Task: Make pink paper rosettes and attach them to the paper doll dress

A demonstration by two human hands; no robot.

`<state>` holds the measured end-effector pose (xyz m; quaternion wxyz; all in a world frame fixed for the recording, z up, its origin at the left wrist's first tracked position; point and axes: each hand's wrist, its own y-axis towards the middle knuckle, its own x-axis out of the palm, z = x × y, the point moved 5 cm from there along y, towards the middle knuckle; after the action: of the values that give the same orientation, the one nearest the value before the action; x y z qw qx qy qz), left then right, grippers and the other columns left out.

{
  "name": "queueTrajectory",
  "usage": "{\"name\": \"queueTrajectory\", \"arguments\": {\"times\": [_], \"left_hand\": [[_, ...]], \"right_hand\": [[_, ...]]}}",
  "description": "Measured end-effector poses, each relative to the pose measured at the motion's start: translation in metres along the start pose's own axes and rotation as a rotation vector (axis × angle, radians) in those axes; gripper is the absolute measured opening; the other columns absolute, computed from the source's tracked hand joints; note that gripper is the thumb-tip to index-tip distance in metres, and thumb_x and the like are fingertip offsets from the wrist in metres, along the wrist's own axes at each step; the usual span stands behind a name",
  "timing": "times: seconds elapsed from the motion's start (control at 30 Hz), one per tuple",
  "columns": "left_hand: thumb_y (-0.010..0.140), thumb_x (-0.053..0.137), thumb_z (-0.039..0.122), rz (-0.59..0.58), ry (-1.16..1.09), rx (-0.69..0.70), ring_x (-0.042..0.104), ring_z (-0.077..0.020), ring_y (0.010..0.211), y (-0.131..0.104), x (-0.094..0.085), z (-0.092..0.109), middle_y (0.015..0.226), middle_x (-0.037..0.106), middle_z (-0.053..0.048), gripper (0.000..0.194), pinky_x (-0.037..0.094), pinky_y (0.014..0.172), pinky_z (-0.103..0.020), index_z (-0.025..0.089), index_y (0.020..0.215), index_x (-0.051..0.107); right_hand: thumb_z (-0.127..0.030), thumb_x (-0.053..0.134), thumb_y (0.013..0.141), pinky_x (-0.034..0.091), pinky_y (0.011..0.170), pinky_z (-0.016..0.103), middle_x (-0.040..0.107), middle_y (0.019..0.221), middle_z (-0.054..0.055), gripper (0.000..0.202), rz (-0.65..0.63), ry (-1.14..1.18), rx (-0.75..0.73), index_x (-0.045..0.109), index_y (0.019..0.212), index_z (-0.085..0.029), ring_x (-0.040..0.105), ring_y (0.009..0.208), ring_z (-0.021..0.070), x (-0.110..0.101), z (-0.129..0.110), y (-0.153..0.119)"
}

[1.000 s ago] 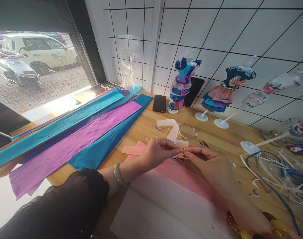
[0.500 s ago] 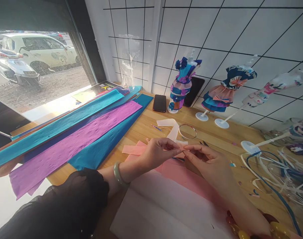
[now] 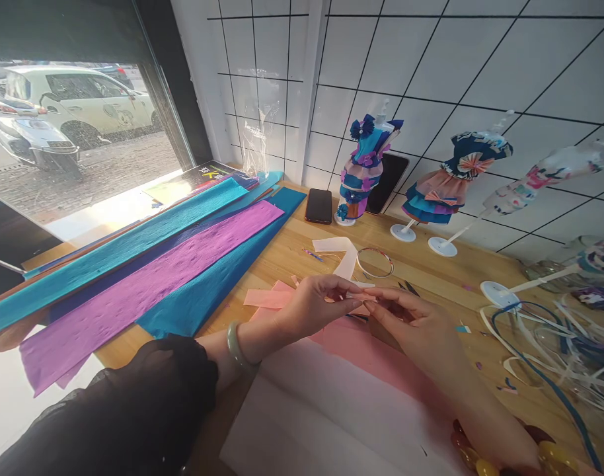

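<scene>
My left hand [image 3: 322,301] and my right hand [image 3: 411,317] meet fingertip to fingertip, both pinching a small piece of pale pink paper [image 3: 362,296], mostly covered by the fingers. Below them lie pink paper sheets [image 3: 346,340] and a large white sheet [image 3: 322,410]. Pink strips [image 3: 267,299] stick out to the left of my left hand. Beyond the hands are a white strip [image 3: 349,254] and a wire ring [image 3: 376,262]. Dark scissors, partly hidden, show behind my right hand.
Long blue and purple paper strips [image 3: 158,284] cover the table's left side. A black phone [image 3: 318,206] lies near the wall. Small dress forms [image 3: 364,172] in paper clothes stand along the back. Tangled white and blue strips [image 3: 554,350] lie at the right.
The fingertips have shifted very slightly around the small pink piece. Both hands keep nearly the same place, and the table looks the same.
</scene>
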<state>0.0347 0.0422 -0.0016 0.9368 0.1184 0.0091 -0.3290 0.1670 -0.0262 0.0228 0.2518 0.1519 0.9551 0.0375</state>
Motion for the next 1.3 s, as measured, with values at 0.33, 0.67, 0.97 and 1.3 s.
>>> {"name": "queueTrajectory", "arguments": {"times": [0.33,0.67,0.97,1.3], "left_hand": [[0.072,0.065,0.028,0.0,-0.091,-0.023,0.063,-0.0154,0.077,0.0012,0.0014,-0.003,0.082,0.07,-0.007,0.017,0.05,0.072,-0.024,0.013,0.079,0.069],[0.075,0.063,0.032,-0.055,-0.079,-0.045,0.064,-0.0158,0.079,-0.0002,0.0028,-0.0046,0.084,0.07,-0.007,0.022,0.05,0.072,-0.024,0.014,0.087,0.069],[0.074,0.064,0.03,0.017,0.085,0.01,0.058,-0.0108,0.069,0.0013,-0.0019,-0.0025,0.076,0.067,-0.003,0.017,0.046,0.064,-0.02,0.017,0.082,0.07],[0.074,0.064,0.028,0.048,0.09,0.074,0.06,-0.0115,0.07,0.0008,-0.0036,0.0001,0.074,0.068,-0.004,0.014,0.047,0.065,-0.021,0.015,0.077,0.069]], "right_hand": [[-0.041,0.063,0.072,0.054,0.059,0.03,0.069,0.085,0.006,0.029,-0.025,0.004,0.045,0.069,0.093,-0.021,0.064,0.073,0.0185,0.0019,-0.0014,0.0],[-0.04,0.059,0.077,0.053,0.068,0.031,0.069,0.091,0.005,0.029,-0.056,-0.039,0.047,0.067,0.097,-0.021,0.065,0.079,0.0191,0.0019,0.0,-0.0003],[-0.034,0.054,0.083,0.05,0.079,0.036,0.069,0.099,0.003,0.02,-0.071,-0.182,-0.183,0.069,0.094,-0.027,0.063,0.093,0.0216,0.0011,-0.0051,-0.0001],[-0.031,0.053,0.084,0.052,0.072,0.031,0.069,0.095,0.003,0.02,-0.074,-0.217,-0.236,0.07,0.094,-0.026,0.064,0.087,0.019,-0.001,-0.0039,-0.001]]}}
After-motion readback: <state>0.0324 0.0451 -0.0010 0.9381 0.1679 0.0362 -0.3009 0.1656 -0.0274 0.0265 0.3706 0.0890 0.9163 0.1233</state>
